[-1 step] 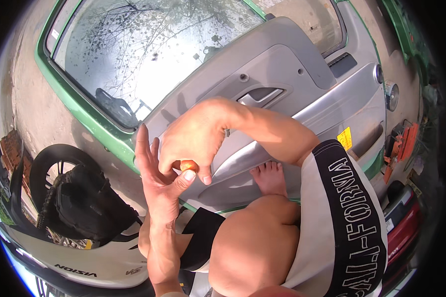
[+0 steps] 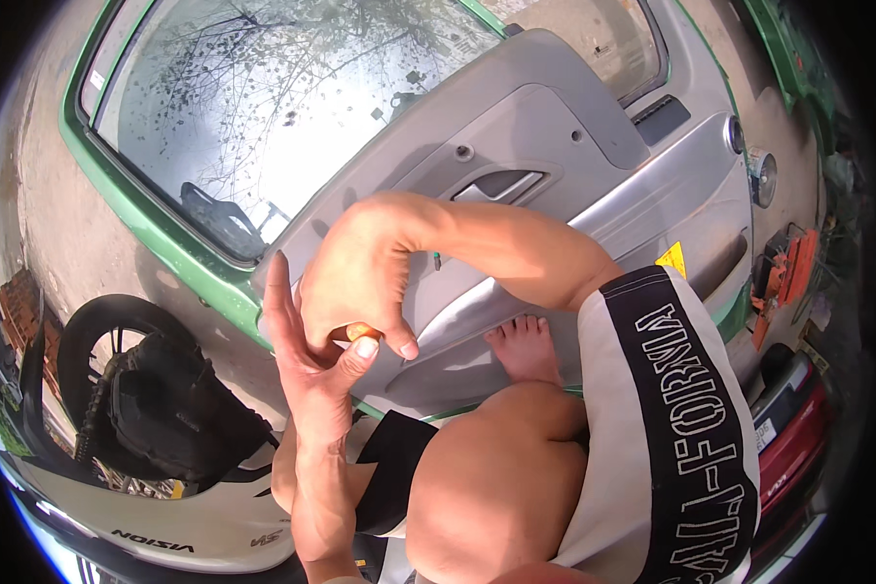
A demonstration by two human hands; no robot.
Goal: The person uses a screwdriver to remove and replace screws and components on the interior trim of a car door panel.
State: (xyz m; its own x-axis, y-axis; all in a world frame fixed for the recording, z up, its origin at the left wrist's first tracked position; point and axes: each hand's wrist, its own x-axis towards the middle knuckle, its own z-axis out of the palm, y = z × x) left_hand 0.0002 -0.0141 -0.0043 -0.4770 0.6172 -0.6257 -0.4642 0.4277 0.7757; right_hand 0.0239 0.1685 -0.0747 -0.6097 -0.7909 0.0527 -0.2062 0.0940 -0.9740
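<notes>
A green car door [image 2: 156, 219] with a grey inner panel [image 2: 530, 127] lies in front of me. Above its lower left part my two hands meet around a small orange rounded thing [image 2: 362, 332], mostly hidden, whose kind I cannot make out. My right hand [image 2: 360, 268] curls over it from above, its thumb pointing down beside it. From below, my left hand [image 2: 307, 346] has its thumb tip against it, while one finger stretches up along the right hand. Beyond the right wrist the panel carries a silver door handle [image 2: 501, 187].
My bare foot [image 2: 523, 348] touches the panel's near side. A white motorbike [image 2: 185, 535] with a black wheel [image 2: 92, 336] stands at the left. Orange-red blocks [image 2: 786, 282] and a dark red vehicle part [image 2: 793, 438] lie at the right. The door's glass [image 2: 214, 127] reflects branches.
My right hand has turned and sunk slightly, so less of the orange thing shows. The door has shifted slightly left and up in view. Both hands stay together.
</notes>
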